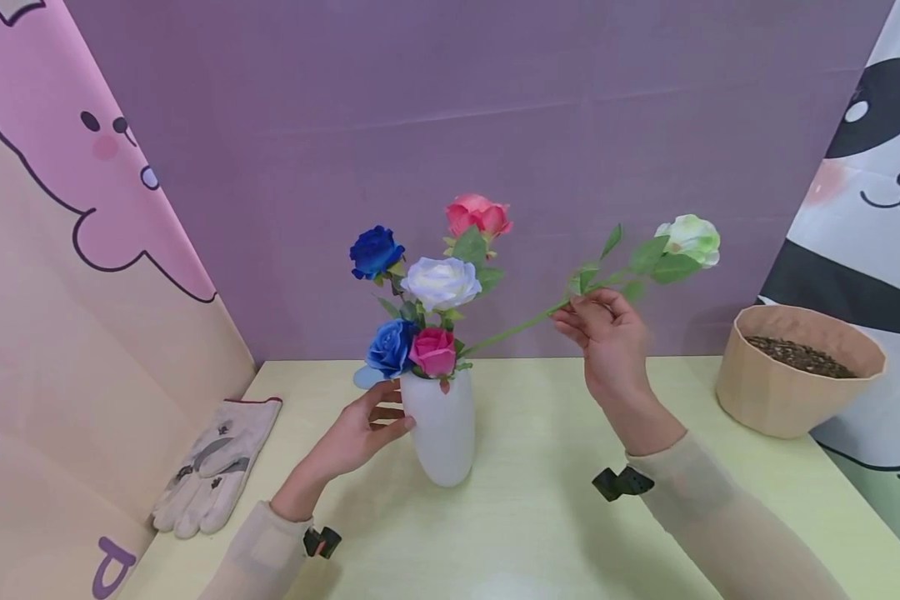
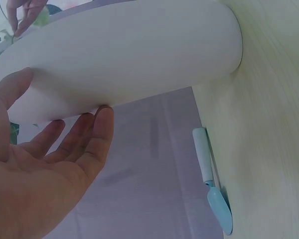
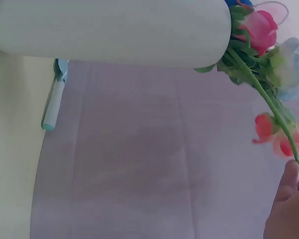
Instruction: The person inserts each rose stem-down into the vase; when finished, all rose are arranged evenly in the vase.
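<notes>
A white vase (image 1: 444, 433) stands upright on the table, its mouth filled by artificial roses: a dark blue rose (image 1: 376, 252), a blue rose (image 1: 390, 347), a white rose (image 1: 442, 284), a coral rose (image 1: 478, 216) and a pink rose (image 1: 433, 352). My left hand (image 1: 360, 429) holds the vase's left side, thumb in front and fingers bent against it. Off to the right, my right hand (image 1: 611, 342) pinches the green stem of a pale green-white rose (image 1: 690, 240). That stem slants down leftward to the vase's mouth; its lower end is hidden.
White gardening gloves (image 1: 217, 467) lie at the table's left edge. A tan pot (image 1: 765, 400) with dark soil stands at the right. Behind the vase, a light blue hand trowel (image 2: 219, 209) lies near the purple backdrop (image 1: 307, 208). Printed panels flank both sides.
</notes>
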A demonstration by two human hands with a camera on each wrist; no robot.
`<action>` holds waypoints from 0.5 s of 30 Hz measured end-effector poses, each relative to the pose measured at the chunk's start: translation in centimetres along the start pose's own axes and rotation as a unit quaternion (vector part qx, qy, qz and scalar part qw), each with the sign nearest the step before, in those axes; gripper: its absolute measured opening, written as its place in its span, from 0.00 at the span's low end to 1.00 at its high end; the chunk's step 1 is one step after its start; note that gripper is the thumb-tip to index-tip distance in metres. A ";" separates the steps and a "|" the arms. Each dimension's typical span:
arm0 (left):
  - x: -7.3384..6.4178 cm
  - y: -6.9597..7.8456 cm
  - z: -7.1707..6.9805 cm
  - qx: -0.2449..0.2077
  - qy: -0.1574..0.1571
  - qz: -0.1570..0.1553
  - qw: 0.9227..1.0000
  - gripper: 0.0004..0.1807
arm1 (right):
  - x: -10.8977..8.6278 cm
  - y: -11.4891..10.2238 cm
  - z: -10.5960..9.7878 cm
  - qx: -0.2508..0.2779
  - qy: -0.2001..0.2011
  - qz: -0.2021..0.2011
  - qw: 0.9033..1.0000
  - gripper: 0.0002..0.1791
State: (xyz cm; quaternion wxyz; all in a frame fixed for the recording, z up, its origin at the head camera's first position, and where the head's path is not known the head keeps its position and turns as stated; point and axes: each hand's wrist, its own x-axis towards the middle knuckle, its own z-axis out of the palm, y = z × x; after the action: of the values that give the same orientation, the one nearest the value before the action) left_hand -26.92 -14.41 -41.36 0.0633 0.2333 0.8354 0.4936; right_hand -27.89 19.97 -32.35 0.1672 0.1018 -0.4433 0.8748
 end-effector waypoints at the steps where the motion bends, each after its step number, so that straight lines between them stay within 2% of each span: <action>1: 0.0 0.0 0.0 0.001 0.000 -0.001 1.000 0.35 | -0.1 0.1 0.3 -0.016 0.000 -0.002 1.000 0.06; 7: -0.1 0.2 -0.2 0.001 0.001 0.002 1.000 0.35 | -0.5 1.4 1.9 -0.085 -0.017 0.009 0.996 0.04; 15: -0.1 -0.1 -0.2 0.000 0.002 -0.002 1.000 0.35 | -1.3 4.7 3.2 -0.126 -0.063 0.018 0.990 0.03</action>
State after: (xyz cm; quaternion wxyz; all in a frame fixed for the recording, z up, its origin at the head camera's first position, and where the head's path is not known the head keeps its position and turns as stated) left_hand -26.96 -14.62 -41.35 0.0630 0.2305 0.8362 0.4937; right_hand -28.43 14.52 -34.38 0.1350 0.1267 -0.5611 0.8068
